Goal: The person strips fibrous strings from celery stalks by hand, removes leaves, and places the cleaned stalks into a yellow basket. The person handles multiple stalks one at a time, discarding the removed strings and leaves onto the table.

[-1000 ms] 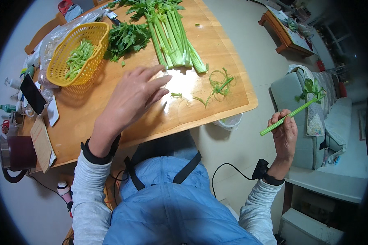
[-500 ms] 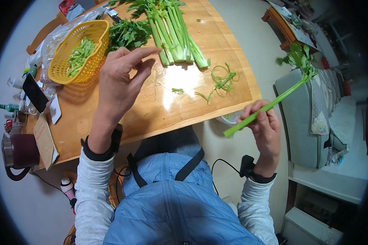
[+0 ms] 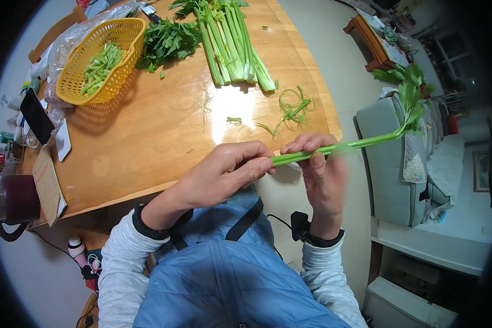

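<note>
A leafy celery stalk (image 3: pixel 361 144) lies nearly level between my hands, close to the table's front edge. Its cut end is pinched in the thumb and fingers of my left hand (image 3: pixel 229 170). My right hand (image 3: pixel 320 169) grips the stalk a little farther along, its outer side smeared by motion. The leaves reach out to the right, past the table. Ahead on the table is a bunch of celery (image 3: pixel 232 46), cut ends toward me. Peeled celery strings (image 3: pixel 296 108) lie in a curled heap nearer to my right hand.
A yellow plastic basket (image 3: pixel 127 65) with cut celery pieces (image 3: pixel 101 68) stands at the left, beside a pile of celery leaves (image 3: pixel 172 44). Farther left are a phone (image 3: pixel 36 116), a notebook (image 3: pixel 46 183) and a dark red kettle (image 3: pixel 21 198). A grey sofa (image 3: pixel 385 164) is to the right.
My left hand has come down from over the table and taken hold of the stalk's cut end. My right hand has moved left, and the stalk has tipped closer to level.
</note>
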Tool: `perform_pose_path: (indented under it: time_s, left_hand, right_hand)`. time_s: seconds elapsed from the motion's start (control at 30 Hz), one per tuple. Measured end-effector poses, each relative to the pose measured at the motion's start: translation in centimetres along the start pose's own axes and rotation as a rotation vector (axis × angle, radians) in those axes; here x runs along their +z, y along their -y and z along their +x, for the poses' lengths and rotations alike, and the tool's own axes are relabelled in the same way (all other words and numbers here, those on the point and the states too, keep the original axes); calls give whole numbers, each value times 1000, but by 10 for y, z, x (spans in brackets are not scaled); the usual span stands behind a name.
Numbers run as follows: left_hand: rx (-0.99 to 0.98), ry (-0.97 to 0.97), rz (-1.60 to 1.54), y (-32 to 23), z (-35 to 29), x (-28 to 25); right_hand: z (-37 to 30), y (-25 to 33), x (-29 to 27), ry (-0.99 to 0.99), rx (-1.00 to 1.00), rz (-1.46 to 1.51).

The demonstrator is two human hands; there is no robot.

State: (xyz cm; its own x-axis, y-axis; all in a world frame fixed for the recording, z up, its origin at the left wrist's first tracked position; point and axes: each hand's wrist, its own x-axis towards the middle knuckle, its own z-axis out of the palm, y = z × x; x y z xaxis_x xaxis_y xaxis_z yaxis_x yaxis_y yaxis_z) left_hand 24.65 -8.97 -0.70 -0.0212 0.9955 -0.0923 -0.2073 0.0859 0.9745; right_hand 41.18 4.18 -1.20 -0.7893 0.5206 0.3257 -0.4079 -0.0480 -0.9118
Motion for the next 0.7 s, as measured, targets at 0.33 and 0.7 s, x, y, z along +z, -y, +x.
perform_pose_path:
  time_s: [0.33,0.7]
  left_hand:
    - [208,-99,-40,2,4,8]
    - [626,-376,727,4,9,11]
  right_hand:
    - [-12,-2,13,-206,9,222]
    - [-14,1,18,-257,18,142]
